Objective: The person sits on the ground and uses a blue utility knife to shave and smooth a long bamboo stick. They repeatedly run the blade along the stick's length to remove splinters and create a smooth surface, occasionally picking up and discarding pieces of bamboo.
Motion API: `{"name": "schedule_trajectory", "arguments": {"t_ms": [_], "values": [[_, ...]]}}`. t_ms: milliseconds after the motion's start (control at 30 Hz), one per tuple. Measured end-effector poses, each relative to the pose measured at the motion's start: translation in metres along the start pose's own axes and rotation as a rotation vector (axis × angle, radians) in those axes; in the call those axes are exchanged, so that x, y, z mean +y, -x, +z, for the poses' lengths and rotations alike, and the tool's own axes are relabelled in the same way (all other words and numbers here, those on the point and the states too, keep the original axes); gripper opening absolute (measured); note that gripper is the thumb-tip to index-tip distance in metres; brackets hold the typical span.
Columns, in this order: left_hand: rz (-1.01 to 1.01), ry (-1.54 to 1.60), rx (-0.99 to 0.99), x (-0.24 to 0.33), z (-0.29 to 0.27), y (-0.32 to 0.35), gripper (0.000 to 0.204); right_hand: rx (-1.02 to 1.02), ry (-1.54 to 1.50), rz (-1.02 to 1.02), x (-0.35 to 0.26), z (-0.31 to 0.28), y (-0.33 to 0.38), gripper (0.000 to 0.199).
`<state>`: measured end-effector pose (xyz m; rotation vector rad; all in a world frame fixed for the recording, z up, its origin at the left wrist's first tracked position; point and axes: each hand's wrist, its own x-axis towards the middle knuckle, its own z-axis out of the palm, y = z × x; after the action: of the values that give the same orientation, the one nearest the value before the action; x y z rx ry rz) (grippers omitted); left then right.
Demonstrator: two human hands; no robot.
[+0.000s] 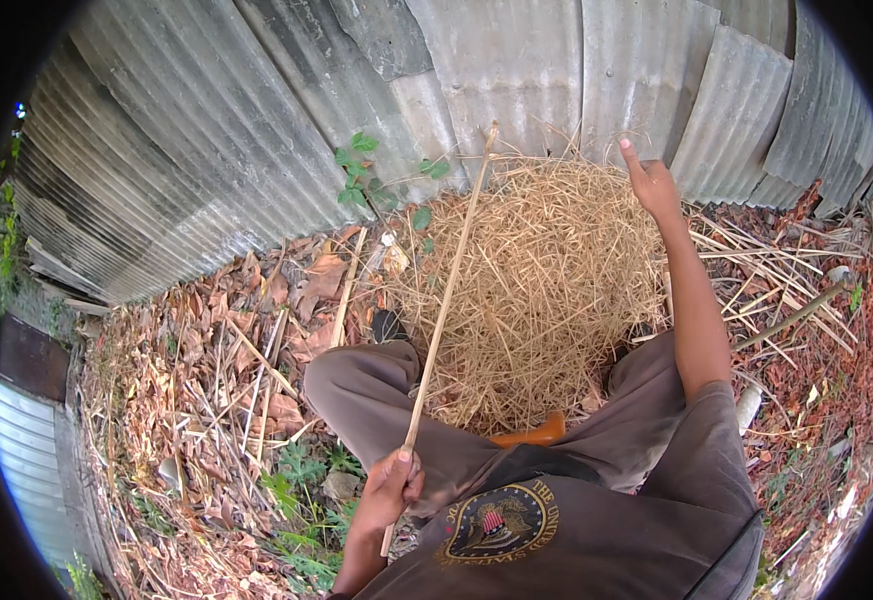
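Observation:
My left hand [393,488] is closed around the lower part of a long thin stick [453,270]. The stick rises at a slant past my left knee, and its far tip stands in front of the metal sheets. At the far right edge of a heap of dry straw [546,270] is my right hand [653,185], arm stretched forward. One digit points up and the other fingers are curled in; whatever they hold is hidden. Thin straws show beside the raised fingertip. The straw heap lies between my spread legs, with a smooth orange-brown object [533,432] of unclear kind at its near edge.
A fence of grey corrugated metal sheets [516,70] stands just beyond the heap. Dry leaves [176,400] and loose sticks cover the ground on the left. Several pale stalks [776,270] and a thicker branch [794,315] lie at right. Green plants [301,500] grow near my left arm.

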<state>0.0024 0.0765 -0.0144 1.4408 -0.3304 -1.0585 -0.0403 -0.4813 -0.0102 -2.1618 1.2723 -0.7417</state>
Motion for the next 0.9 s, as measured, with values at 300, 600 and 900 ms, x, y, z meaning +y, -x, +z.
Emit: {"name": "schedule_trajectory", "arguments": {"t_ms": [300, 600, 900], "values": [[0.279, -0.101, 0.016, 0.044, 0.059, -0.111, 0.039, -0.451, 0.121, -0.890, -0.113, 0.054, 0.181, 0.076], [0.430, -0.353, 0.111, 0.048, 0.075, -0.104, 0.039, -0.239, 0.046, -0.809, -0.106, 0.064, 0.148, 0.074], [0.361, -0.440, 0.079, 0.049, 0.079, -0.076, 0.036, -0.197, 0.104, -0.779, -0.107, 0.048, 0.135, 0.079]]}}
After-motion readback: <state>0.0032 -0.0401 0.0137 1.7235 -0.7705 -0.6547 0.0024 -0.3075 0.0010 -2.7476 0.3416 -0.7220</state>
